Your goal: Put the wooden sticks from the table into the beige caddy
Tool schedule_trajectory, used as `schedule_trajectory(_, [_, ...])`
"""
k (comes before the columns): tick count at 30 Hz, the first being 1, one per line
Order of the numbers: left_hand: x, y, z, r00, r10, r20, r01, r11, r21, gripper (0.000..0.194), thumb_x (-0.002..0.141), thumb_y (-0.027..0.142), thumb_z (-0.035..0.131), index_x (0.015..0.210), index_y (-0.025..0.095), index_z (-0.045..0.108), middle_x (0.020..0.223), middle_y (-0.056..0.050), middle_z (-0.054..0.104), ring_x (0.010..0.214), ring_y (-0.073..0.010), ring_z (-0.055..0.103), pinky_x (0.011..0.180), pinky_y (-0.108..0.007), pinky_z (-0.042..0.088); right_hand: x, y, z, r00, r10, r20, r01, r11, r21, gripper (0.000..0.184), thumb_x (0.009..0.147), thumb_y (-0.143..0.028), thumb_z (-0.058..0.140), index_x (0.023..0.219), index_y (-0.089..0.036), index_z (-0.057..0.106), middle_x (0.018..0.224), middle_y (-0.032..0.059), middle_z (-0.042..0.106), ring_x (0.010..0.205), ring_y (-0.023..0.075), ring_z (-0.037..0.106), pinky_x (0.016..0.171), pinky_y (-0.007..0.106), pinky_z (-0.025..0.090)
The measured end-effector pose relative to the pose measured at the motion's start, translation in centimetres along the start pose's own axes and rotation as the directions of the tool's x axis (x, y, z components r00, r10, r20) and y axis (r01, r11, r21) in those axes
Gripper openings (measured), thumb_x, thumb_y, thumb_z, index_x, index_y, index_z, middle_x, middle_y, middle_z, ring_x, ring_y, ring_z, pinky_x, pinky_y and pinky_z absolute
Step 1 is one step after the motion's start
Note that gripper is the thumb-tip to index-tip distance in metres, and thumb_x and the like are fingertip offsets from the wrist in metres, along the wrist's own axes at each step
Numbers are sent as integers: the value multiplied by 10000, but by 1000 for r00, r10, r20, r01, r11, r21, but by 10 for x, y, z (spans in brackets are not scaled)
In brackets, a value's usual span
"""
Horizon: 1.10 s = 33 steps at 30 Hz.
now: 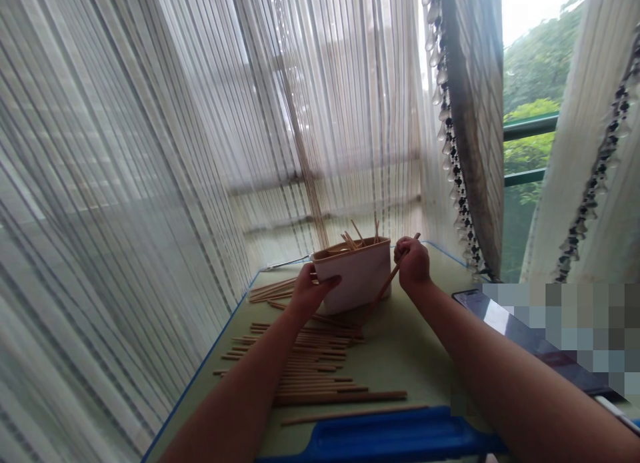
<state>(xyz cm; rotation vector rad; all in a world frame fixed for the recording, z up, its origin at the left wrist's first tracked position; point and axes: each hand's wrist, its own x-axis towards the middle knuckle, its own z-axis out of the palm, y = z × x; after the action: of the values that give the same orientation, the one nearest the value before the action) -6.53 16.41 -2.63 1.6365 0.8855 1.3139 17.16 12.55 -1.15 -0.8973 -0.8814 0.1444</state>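
A white, straight-sided box (356,276) with a tan rim stands slightly tilted on the table, with several thin wooden sticks (355,239) poking out of its top. My left hand (313,289) grips the box's left end, thumb across its front face. To the right of the box, my right hand (413,259) is closed around a chopstick-like wooden stick (383,292), which slants down and left past the box's front corner. Rows of similar loose sticks (320,367) lie on the table under and beside my left forearm. The lower end of the held stick is near them.
The pale green table (415,356) has a blue edge. A blue plastic tray (390,435) sits at the near side with one stick along its edge. A dark tablet-like device (520,336) lies at the right, partly pixelated. Sheer curtains (150,149) hang behind the table.
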Motion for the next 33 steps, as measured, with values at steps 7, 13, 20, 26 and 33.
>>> schedule_trajectory(7, [0, 2, -3, 978, 128, -163, -79, 958, 275, 578, 498, 510, 840, 889, 164, 592, 826, -42, 638, 682, -154, 571, 561, -265, 455, -2, -10, 2, 988, 151, -27, -145, 976, 164, 280, 707, -356, 430, 466, -239, 347, 419, -53, 326, 388, 93, 299, 375, 232, 214])
schedule_trajectory(13, [-1, 4, -5, 975, 149, -167, -87, 940, 331, 581, 538, 504, 823, 946, 170, 581, 881, -54, 633, 724, -163, 597, 587, -267, 480, -7, -14, 4, 989, 146, -29, -141, 981, 134, 283, 725, -341, 420, 472, -235, 348, 437, -53, 330, 414, 96, 301, 404, 236, 226])
schedule_trajectory(20, [-2, 6, -4, 991, 135, 20, -137, 984, 115, 528, 651, 320, 741, 1108, 172, 523, 941, -50, 654, 782, -157, 618, 668, -273, 517, -15, -28, 3, 994, -99, 53, 109, 970, -219, 295, 776, -217, 342, 481, -226, 344, 476, -27, 360, 499, 123, 357, 511, 264, 280])
schedule_trajectory(26, [-10, 14, -6, 962, 236, 139, -269, 914, 303, 540, 661, 422, 758, 1092, 182, 538, 945, -43, 644, 722, -133, 590, 610, -241, 493, -30, -40, 5, 941, -186, 283, 274, 909, -314, 328, 852, -319, 374, 538, -227, 346, 481, -39, 341, 475, 121, 344, 505, 265, 248])
schedule_trajectory(33, [-22, 30, -4, 893, 381, 241, -450, 770, 452, 413, 747, 453, 676, 1053, 200, 561, 931, -28, 629, 634, -110, 562, 613, -250, 468, -44, -55, 14, 828, -230, 512, 457, 805, -377, 390, 888, -393, 379, 547, -218, 447, 496, 2, 480, 480, 133, 460, 528, 257, 314])
